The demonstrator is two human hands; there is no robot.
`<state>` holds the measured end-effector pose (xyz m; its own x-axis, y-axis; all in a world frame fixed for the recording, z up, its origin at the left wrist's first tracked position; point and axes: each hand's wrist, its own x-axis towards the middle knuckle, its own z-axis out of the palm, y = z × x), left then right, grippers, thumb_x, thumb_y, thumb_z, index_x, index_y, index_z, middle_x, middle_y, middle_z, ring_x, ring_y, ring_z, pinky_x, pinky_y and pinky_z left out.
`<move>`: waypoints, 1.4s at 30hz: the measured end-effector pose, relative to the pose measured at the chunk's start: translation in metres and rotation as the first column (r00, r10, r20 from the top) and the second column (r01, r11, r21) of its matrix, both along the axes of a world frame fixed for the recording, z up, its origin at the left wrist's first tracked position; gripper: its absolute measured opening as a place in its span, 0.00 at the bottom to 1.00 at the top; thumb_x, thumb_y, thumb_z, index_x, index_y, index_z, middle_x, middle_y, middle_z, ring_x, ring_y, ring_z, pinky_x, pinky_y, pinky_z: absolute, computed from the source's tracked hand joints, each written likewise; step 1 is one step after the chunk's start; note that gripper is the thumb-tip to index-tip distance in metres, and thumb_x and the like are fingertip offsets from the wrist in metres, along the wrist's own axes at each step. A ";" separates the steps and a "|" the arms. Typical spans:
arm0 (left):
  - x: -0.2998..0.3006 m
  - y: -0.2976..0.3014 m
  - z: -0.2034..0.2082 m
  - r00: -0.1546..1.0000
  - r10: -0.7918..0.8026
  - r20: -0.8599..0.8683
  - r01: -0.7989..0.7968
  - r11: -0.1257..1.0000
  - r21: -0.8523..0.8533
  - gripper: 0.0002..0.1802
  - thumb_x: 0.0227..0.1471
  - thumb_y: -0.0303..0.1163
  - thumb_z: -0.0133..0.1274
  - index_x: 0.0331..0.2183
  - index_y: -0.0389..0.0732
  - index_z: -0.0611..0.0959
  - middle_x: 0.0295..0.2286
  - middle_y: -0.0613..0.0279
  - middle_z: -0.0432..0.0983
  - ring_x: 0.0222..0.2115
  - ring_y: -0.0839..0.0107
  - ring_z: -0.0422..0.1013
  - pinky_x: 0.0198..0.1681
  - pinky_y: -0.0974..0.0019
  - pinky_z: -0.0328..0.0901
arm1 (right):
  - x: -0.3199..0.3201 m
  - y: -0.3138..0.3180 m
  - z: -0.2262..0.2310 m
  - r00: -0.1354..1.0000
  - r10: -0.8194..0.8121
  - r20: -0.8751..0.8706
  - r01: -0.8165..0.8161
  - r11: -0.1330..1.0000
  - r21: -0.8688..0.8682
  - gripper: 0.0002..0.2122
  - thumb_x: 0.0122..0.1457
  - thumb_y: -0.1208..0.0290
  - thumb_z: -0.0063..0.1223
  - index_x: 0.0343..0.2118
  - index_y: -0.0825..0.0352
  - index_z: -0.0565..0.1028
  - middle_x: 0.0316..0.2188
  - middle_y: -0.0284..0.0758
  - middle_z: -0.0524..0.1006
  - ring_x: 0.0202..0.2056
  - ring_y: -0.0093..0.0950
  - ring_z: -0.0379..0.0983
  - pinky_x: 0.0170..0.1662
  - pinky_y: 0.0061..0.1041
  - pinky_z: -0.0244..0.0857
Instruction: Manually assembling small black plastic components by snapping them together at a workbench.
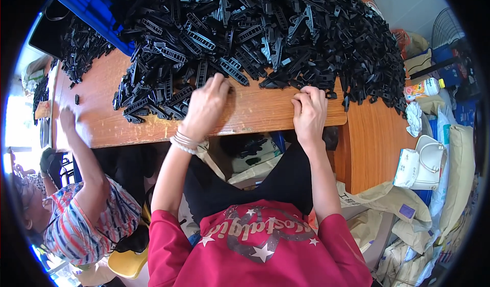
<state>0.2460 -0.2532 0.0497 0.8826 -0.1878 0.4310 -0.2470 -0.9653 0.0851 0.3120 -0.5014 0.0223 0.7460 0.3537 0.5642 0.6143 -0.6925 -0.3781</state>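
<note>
A large heap of black plastic parts, many long and slotted like small ladders, covers the far side of the wooden table. At the heap's near edge, my left hand has its fingers curled together, next to several slotted parts. Whatever it may hold is hidden under the fingers. My right hand rests at the table's front, its fingers bent inward and closed, beside small black pieces. Nothing can be made out between those fingers.
On the left a person in a striped top reaches over the table. A blue bin stands at the back left. To the right are a white handbag, a bottle and several paper sacks.
</note>
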 end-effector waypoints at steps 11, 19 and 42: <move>-0.025 -0.058 -0.035 0.970 -0.072 0.233 0.127 0.966 -0.227 0.15 0.45 0.28 0.65 0.34 0.34 0.78 0.31 0.57 0.72 0.24 0.61 0.73 0.24 0.64 0.68 | -0.012 -0.020 0.017 0.995 -0.018 -0.100 0.017 1.000 -0.011 0.17 0.48 0.78 0.64 0.44 0.68 0.76 0.43 0.35 0.74 0.45 0.36 0.69 0.48 0.34 0.60; -0.023 -0.080 -0.035 0.981 0.019 0.193 0.042 0.951 -0.305 0.16 0.44 0.25 0.65 0.36 0.34 0.79 0.33 0.57 0.72 0.28 0.61 0.74 0.26 0.63 0.68 | 0.000 -0.015 0.007 0.998 0.001 -0.060 -0.007 0.996 -0.090 0.05 0.51 0.79 0.61 0.29 0.70 0.76 0.34 0.37 0.73 0.39 0.36 0.68 0.44 0.35 0.60; -0.031 -0.027 -0.018 0.994 -0.089 -0.065 0.036 0.823 -0.567 0.12 0.41 0.23 0.63 0.33 0.34 0.83 0.31 0.58 0.75 0.33 0.59 0.69 0.37 0.62 0.66 | -0.010 0.022 0.008 0.718 0.507 -0.477 -0.324 0.850 0.416 0.10 0.48 0.82 0.64 0.36 0.74 0.81 0.33 0.36 0.75 0.35 0.28 0.72 0.37 0.25 0.69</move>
